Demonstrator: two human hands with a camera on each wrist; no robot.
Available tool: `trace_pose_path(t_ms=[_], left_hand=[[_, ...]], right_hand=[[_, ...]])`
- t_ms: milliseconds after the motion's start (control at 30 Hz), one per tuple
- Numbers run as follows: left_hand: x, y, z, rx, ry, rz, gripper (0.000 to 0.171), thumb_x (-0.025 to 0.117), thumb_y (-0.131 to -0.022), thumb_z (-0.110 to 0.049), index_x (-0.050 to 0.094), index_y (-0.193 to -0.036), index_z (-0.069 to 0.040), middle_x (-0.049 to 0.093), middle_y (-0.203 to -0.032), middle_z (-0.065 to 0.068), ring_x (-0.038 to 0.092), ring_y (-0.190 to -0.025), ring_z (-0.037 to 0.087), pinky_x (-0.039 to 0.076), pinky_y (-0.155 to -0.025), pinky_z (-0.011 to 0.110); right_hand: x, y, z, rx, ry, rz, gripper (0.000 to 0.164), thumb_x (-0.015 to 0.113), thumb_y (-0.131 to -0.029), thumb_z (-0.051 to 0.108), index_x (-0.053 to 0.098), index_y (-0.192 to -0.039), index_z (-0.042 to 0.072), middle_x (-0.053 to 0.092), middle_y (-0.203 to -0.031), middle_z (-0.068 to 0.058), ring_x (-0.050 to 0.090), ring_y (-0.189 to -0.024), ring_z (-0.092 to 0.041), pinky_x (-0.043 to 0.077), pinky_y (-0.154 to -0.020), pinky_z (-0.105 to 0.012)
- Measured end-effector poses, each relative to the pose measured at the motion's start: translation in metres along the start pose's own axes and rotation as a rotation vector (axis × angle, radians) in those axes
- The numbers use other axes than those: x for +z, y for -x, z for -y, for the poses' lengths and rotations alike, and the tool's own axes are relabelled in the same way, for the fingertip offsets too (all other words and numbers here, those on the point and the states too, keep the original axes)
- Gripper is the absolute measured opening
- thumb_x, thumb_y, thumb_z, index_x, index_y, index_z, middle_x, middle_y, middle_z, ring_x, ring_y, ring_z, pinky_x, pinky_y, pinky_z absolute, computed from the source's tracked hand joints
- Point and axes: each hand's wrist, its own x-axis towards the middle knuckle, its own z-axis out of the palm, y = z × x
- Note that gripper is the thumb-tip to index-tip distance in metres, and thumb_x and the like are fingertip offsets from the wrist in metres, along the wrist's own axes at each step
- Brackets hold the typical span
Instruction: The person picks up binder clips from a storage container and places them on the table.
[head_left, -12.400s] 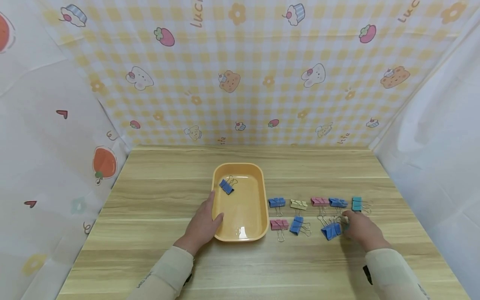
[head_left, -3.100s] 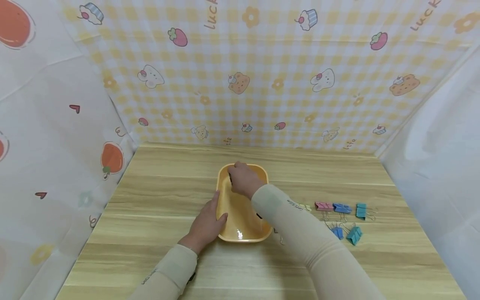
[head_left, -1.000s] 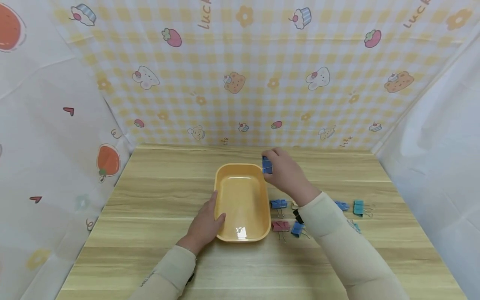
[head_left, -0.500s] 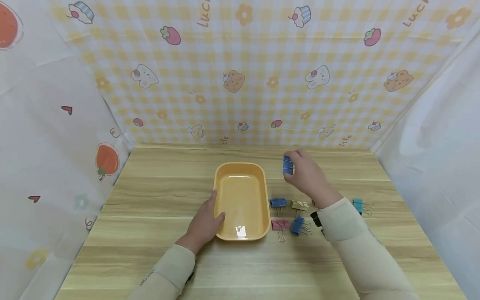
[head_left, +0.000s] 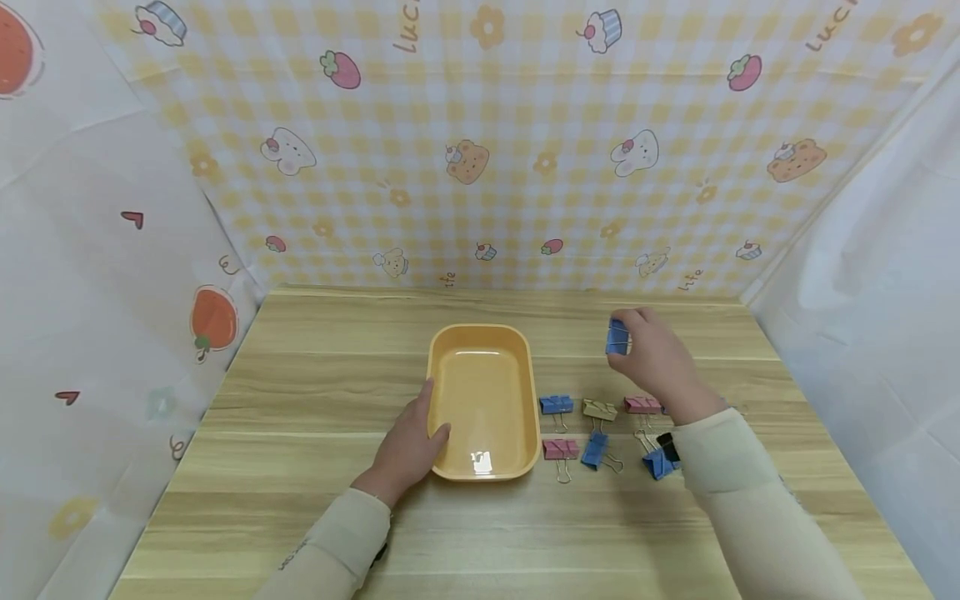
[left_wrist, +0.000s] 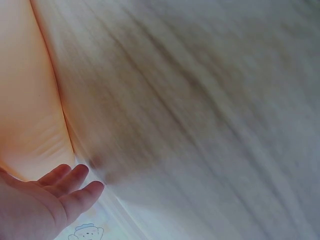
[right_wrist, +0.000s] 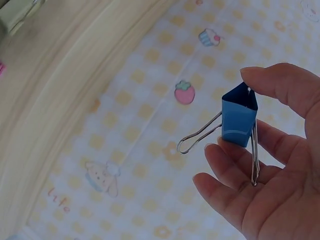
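Note:
My left hand (head_left: 405,446) holds the left wall of a yellow-orange tray (head_left: 483,400), its thumb over the rim and its fingers along the outside. In the left wrist view those fingers (left_wrist: 80,197) reach past the tray's side (left_wrist: 30,90). Raised at the back right of the table, my right hand (head_left: 660,358) pinches a blue binder clip (head_left: 617,337) between thumb and fingers. The right wrist view shows this clip (right_wrist: 237,120) with one wire handle swung out and the other near the palm.
Right of the tray lie binder clips in two rough rows: blue (head_left: 556,405), yellow (head_left: 599,409) and pink (head_left: 642,405) behind, pink (head_left: 560,450), blue (head_left: 595,450) and blue (head_left: 658,463) in front. The right forearm hides others. A patterned cloth (head_left: 480,150) hangs behind.
A blue clip lay in the tray at first; later my right hand reached in there. It then came out with a blue clip and moved right. My left hand stays at the tray.

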Motion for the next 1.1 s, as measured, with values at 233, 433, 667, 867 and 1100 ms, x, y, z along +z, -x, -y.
trace_pose_path(t_ms=[233,433,667,867,1100], left_hand=[[0.001,0.000,0.001,0.000,-0.008,0.004,0.078,0.057,-0.095,-0.028,0.012,-0.156,-0.011,0.039,-0.146,0.025,0.040,-0.133,0.040,0.035,-0.106,0.054],[0.000,-0.001,0.000,-0.002,-0.009,0.005,0.077,0.056,-0.095,-0.028,0.012,-0.156,-0.011,0.039,-0.146,0.025,0.039,-0.133,0.040,0.035,-0.106,0.054],[0.000,-0.001,-0.001,0.004,-0.018,0.006,0.078,0.056,-0.095,-0.028,0.011,-0.156,-0.010,0.038,-0.147,0.026,0.038,-0.134,0.040,0.034,-0.107,0.054],[0.000,-0.001,-0.002,0.005,-0.019,0.009,0.078,0.056,-0.095,-0.028,0.011,-0.155,-0.009,0.038,-0.146,0.026,0.038,-0.134,0.040,0.034,-0.107,0.054],[-0.001,-0.002,-0.004,-0.016,-0.011,0.019,0.078,0.057,-0.095,-0.028,0.011,-0.156,-0.010,0.037,-0.147,0.025,0.038,-0.135,0.039,0.034,-0.108,0.053]], right_hand=[[-0.010,0.008,-0.020,0.054,0.001,0.020,0.065,0.068,-0.086,0.012,0.039,-0.141,-0.006,0.037,-0.138,-0.034,0.040,-0.122,-0.051,0.038,-0.096,-0.063],[-0.013,0.015,-0.034,0.077,-0.009,0.016,0.065,0.067,-0.086,0.012,0.038,-0.141,-0.007,0.036,-0.137,-0.036,0.037,-0.122,-0.053,0.036,-0.097,-0.065],[-0.014,0.025,-0.051,0.100,0.001,0.017,0.065,0.067,-0.085,0.012,0.038,-0.139,-0.009,0.036,-0.135,-0.037,0.037,-0.120,-0.054,0.036,-0.096,-0.065],[-0.015,0.032,-0.066,0.136,0.024,0.057,0.066,0.067,-0.085,0.014,0.037,-0.139,-0.011,0.034,-0.133,-0.039,0.037,-0.117,-0.055,0.039,-0.091,-0.066],[-0.013,0.039,-0.083,0.183,0.040,0.099,0.066,0.066,-0.085,0.014,0.037,-0.137,-0.014,0.032,-0.132,-0.043,0.039,-0.115,-0.058,0.039,-0.091,-0.067]])
